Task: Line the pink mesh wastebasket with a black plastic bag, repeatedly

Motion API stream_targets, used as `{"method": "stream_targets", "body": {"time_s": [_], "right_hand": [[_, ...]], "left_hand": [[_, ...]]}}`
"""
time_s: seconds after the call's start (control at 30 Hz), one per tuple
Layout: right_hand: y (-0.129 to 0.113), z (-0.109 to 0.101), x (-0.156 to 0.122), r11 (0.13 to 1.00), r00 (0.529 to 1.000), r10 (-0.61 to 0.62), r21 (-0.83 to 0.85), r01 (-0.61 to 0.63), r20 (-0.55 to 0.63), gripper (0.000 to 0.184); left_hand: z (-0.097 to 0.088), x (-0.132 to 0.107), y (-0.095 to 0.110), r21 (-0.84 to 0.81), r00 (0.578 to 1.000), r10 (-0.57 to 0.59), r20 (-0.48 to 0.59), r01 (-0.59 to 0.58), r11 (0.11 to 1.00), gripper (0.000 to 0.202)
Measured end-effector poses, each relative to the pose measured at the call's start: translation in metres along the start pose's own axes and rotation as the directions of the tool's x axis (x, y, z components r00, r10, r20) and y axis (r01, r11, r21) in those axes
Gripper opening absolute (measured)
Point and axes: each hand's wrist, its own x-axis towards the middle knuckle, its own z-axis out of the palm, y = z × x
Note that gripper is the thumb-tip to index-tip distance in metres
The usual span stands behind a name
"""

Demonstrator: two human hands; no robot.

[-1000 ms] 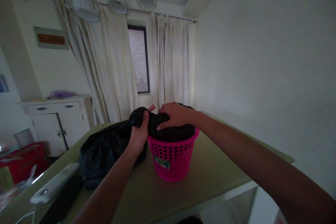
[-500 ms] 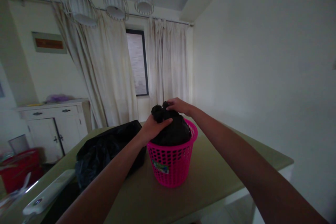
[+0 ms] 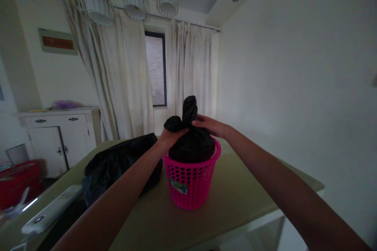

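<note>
A pink perforated plastic basket (image 3: 191, 184) stands upright on the green-topped table (image 3: 235, 200). Bunched black plastic bag (image 3: 193, 147) fills its mouth and rises above the rim, with two gathered ends sticking up, one upright and one leaning left. My left hand (image 3: 172, 138) is closed around the left gathered end, its thumb pointing right across the bag. From the right, my right hand (image 3: 210, 124) grips the bag at the base of the upright end, fingertips on the plastic. Some fingers of both hands are hidden behind the bag.
More black plastic bag (image 3: 118, 168) lies spread on the table to the left. A white power strip (image 3: 51, 210) sits at the left edge. Beyond are a white cabinet (image 3: 59, 137) and a red box (image 3: 20, 184) by it. Lamps (image 3: 135, 0) hang overhead.
The upright black bag end now stands taller and clear of my right fingers, which have moved lower and to the right. The left end leans further left with my left hand.
</note>
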Motion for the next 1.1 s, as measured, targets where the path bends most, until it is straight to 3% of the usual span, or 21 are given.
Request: {"method": "stream_targets", "body": {"time_s": [0.07, 0.13, 0.23, 0.3, 0.4, 0.47, 0.5, 0.67, 0.73, 0.83, 0.9, 0.97, 1.03, 1.1], "right_hand": [[0.008, 0.020, 0.003, 0.999, 1.000, -0.022, -0.034, 0.022, -0.020, 0.034], [0.014, 0.034, 0.008, 0.997, 0.982, -0.078, -0.003, 0.079, -0.172, 0.025], [0.016, 0.042, 0.015, 0.970, 0.879, -0.004, 0.212, 0.119, -0.476, 0.024], [0.016, 0.042, 0.018, 0.942, 0.827, 0.116, 0.325, 0.085, -0.551, 0.026], [0.012, 0.047, 0.025, 0.910, 0.862, 0.302, 0.392, -0.134, -0.406, 0.024], [0.010, 0.053, 0.030, 0.876, 0.863, 0.418, 0.377, -0.301, -0.283, 0.034], [0.010, 0.057, 0.033, 0.874, 0.855, 0.438, 0.352, -0.334, -0.278, 0.039], [0.017, 0.063, 0.047, 0.974, 0.806, 0.210, 0.045, -0.223, -0.553, 0.033], [0.022, 0.061, 0.050, 0.974, 0.811, 0.154, -0.052, -0.220, -0.564, 0.034], [0.032, 0.056, 0.054, 0.977, 0.835, 0.055, -0.142, -0.157, -0.547, 0.033], [0.035, 0.055, 0.055, 0.974, 0.877, -0.049, -0.216, -0.063, -0.478, 0.032], [0.034, 0.056, 0.053, 0.940, 0.929, -0.203, -0.328, 0.096, -0.309, 0.027], [0.030, 0.057, 0.049, 0.869, 0.933, -0.341, -0.416, 0.268, -0.111, 0.021], [0.024, 0.059, 0.043, 0.822, 0.926, -0.376, -0.455, 0.343, 0.019, 0.021]], "left_hand": [[-0.001, -0.003, 0.000, -0.039, 0.994, -0.035, 0.106, 0.039, 0.998, 0.054], [-0.007, -0.006, -0.001, -0.132, 0.984, -0.055, 0.168, 0.078, 0.988, 0.052], [-0.021, -0.006, -0.002, -0.355, 0.999, -0.017, 0.052, 0.035, 0.934, 0.041], [-0.027, -0.004, -0.001, -0.469, 0.996, 0.005, -0.091, -0.047, 0.882, 0.038], [-0.025, 0.002, 0.002, -0.476, 0.990, 0.057, -0.126, -0.110, 0.873, 0.043], [-0.020, 0.002, 0.006, -0.417, 0.995, 0.093, -0.032, -0.098, 0.903, 0.051], [-0.018, 0.001, 0.008, -0.397, 0.994, 0.103, 0.025, -0.085, 0.914, 0.057], [-0.019, -0.011, 0.023, -0.490, 0.980, 0.091, 0.179, 0.009, 0.872, 0.093], [-0.022, -0.012, 0.026, -0.510, 0.978, 0.051, 0.204, 0.061, 0.858, 0.083], [-0.022, -0.008, 0.025, -0.439, 0.981, 0.009, 0.194, 0.079, 0.895, 0.043], [-0.019, -0.004, 0.022, -0.369, 0.980, -0.004, 0.199, 0.078, 0.926, 0.037], [-0.016, -0.002, 0.020, -0.307, 0.969, -0.037, 0.245, 0.114, 0.945, 0.039], [-0.015, -0.002, 0.020, -0.278, 0.958, -0.101, 0.270, 0.178, 0.944, 0.040], [-0.018, -0.001, 0.020, -0.313, 0.960, -0.150, 0.236, 0.221, 0.924, 0.042]]}}
